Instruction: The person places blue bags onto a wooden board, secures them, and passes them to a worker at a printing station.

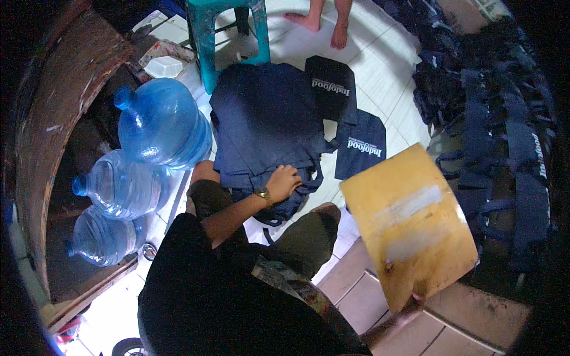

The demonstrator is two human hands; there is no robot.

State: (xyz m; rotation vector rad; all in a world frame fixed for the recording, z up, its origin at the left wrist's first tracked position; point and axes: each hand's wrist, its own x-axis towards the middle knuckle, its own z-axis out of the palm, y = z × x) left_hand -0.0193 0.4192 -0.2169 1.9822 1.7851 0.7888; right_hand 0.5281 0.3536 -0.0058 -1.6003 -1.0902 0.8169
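Observation:
My left hand, with a gold wristwatch on its wrist, rests on the near edge of a pile of dark blue fabric bags. Its fingers are bent over the cloth; whether they pinch any of it cannot be told. At the lower right, my right hand grips the bottom of a worn yellow panel, which hides most of that hand. The panel is tilted, with pale scuffed patches across its face. Two dark bags, a black-looking one and a navy one, lie right of the pile and bear white printing.
Large blue-tinted water bottles stand to the left beside a brown wooden panel. A green plastic stool is beyond the pile, near a white foam box. Another person's bare feet are at the top. More dark bags cover the right side.

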